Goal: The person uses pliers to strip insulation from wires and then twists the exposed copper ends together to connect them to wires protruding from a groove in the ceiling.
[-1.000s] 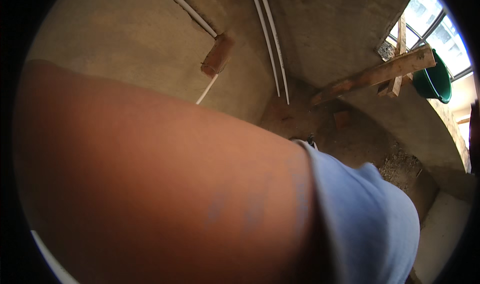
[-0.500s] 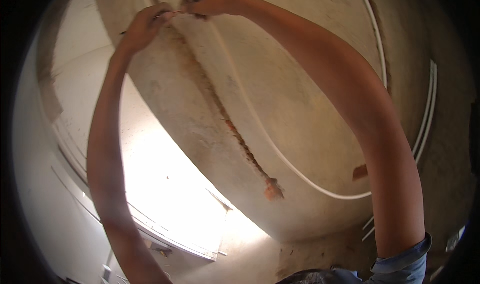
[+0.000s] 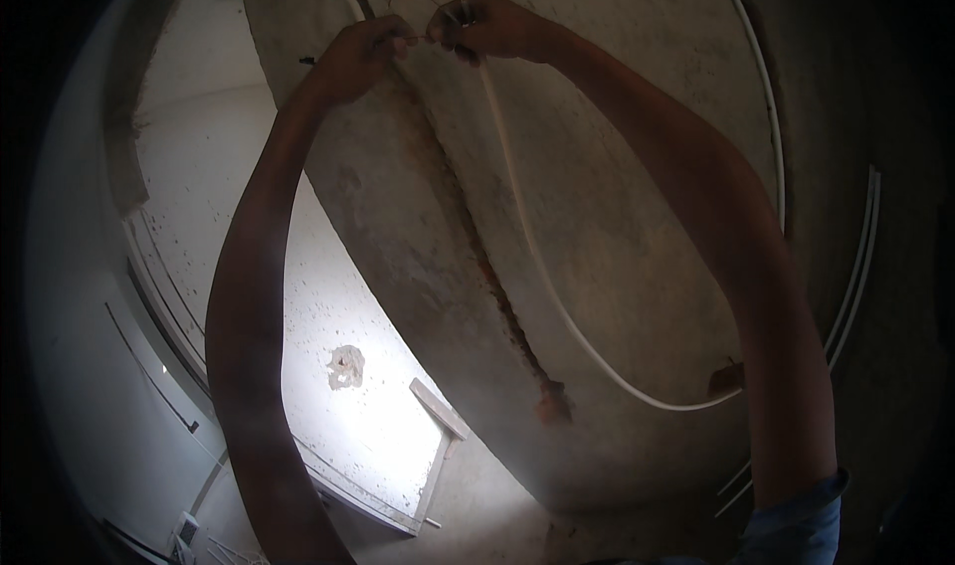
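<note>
Both my arms are raised against a bare plastered wall. My left hand point(image 3: 360, 60) is closed, its fingertips pinching one end of a thin reddish wire point(image 3: 419, 39). Close beside it, my right hand point(image 3: 489, 28) pinches the same wire, and only a short length shows between the two. Fine loose strands stick up above the right hand. A white flexible conduit point(image 3: 532, 245) hangs from just below the right hand and curves down to the right; whether the fingers also touch it I cannot tell.
A rough groove point(image 3: 460, 225) runs down the wall to a reddish broken hollow point(image 3: 553, 406). Another white conduit point(image 3: 764, 73) follows a groove at the right, with two thin white pipes point(image 3: 854, 267) beyond. A bright, speckled white surface point(image 3: 348, 311) lies left of the wall's edge.
The view has shifted, so hands and wall sit further right and lower. The picture is darker, showing more of the bright surface. Both hands still pinch the wire.
</note>
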Demonstrator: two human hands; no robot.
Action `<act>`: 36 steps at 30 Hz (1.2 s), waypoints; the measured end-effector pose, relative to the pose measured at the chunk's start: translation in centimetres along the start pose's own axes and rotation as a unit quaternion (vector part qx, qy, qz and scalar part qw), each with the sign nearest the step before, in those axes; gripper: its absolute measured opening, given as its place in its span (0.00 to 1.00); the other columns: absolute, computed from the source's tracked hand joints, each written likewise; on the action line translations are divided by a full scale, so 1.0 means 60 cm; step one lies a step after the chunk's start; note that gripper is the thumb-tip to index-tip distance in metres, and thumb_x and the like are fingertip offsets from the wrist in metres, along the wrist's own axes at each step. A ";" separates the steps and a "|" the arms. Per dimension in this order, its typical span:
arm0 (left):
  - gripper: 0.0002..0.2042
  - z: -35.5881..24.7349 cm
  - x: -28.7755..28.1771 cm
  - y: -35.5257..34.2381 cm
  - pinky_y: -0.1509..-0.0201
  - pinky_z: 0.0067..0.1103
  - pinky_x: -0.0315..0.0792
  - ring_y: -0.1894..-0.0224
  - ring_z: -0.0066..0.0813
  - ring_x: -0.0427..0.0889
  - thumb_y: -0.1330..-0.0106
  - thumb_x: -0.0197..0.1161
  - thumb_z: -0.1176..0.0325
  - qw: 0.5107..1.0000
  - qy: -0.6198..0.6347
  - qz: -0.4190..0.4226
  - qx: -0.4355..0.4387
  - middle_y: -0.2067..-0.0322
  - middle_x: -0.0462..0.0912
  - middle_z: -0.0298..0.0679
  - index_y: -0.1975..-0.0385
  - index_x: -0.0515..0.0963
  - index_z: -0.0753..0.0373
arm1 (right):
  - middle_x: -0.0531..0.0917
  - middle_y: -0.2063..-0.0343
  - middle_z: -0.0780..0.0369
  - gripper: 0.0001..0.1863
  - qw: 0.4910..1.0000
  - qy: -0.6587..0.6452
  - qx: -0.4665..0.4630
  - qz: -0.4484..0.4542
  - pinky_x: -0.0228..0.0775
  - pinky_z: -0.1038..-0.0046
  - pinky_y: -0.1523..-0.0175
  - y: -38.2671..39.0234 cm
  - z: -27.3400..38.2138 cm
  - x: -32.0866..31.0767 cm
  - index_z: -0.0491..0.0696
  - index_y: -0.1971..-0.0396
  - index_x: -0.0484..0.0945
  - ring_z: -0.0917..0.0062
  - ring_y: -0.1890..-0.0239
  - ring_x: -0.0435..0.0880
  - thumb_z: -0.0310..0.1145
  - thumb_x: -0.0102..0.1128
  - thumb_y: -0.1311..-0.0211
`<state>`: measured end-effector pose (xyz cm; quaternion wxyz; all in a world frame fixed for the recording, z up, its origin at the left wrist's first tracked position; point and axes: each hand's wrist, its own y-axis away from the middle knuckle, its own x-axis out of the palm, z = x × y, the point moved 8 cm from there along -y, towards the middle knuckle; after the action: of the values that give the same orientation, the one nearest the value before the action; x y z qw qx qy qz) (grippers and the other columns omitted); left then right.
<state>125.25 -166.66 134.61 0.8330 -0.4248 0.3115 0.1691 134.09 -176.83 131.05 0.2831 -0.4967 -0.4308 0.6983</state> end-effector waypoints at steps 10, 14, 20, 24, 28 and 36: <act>0.14 -0.016 -0.002 -0.001 0.45 0.25 0.70 0.58 0.25 0.78 0.41 0.48 0.82 0.999 0.038 0.009 0.004 0.65 0.80 0.38 0.56 0.76 0.69 | 0.79 0.79 0.65 0.11 1.000 0.030 0.004 -0.001 0.72 0.76 0.70 -0.002 0.007 -0.010 0.43 0.66 0.80 0.81 0.79 0.77 0.36 0.57 0.37; 0.11 -0.017 -0.007 -0.003 0.45 0.26 0.71 0.58 0.25 0.78 0.36 0.52 0.77 1.000 0.026 -0.009 -0.008 0.65 0.81 0.39 0.56 0.76 0.68 | 0.80 0.79 0.64 0.11 1.000 0.010 -0.016 -0.004 0.72 0.77 0.71 -0.001 0.011 -0.014 0.42 0.67 0.81 0.81 0.80 0.78 0.36 0.57 0.38; 0.11 -0.013 -0.010 -0.003 0.50 0.26 0.72 0.60 0.25 0.79 0.31 0.56 0.67 0.999 0.037 -0.025 -0.014 0.65 0.83 0.39 0.56 0.78 0.66 | 0.77 0.78 0.67 0.11 1.000 0.017 0.001 -0.005 0.69 0.77 0.71 0.001 0.015 -0.011 0.45 0.65 0.80 0.84 0.79 0.75 0.37 0.56 0.35; 0.12 -0.028 -0.015 -0.002 0.55 0.26 0.72 0.63 0.28 0.79 0.32 0.56 0.65 0.999 -0.003 -0.042 -0.009 0.68 0.82 0.41 0.58 0.78 0.66 | 0.77 0.78 0.67 0.11 0.999 0.038 -0.005 0.002 0.69 0.77 0.70 0.002 0.019 -0.013 0.44 0.65 0.80 0.84 0.79 0.75 0.37 0.56 0.35; 0.11 -0.034 -0.017 -0.004 0.60 0.27 0.71 0.68 0.31 0.79 0.33 0.56 0.64 0.998 -0.033 -0.059 0.005 0.72 0.81 0.43 0.61 0.78 0.66 | 0.78 0.77 0.66 0.11 0.999 0.038 -0.003 0.021 0.70 0.77 0.69 -0.002 0.023 -0.010 0.44 0.64 0.80 0.83 0.78 0.76 0.37 0.56 0.35; 0.08 -0.047 -0.016 -0.026 0.63 0.32 0.69 0.71 0.40 0.76 0.35 0.55 0.66 0.994 -0.080 -0.066 0.020 0.74 0.78 0.45 0.67 0.76 0.65 | 0.81 0.72 0.62 0.16 0.957 0.158 -0.069 -0.235 0.75 0.71 0.65 0.053 0.057 -0.047 0.44 0.55 0.76 0.75 0.70 0.82 0.34 0.62 0.41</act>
<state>124.30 -169.89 134.93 0.8728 -0.4132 0.2185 0.1406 131.94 -181.73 129.99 0.4688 -0.5038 -0.5318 0.4936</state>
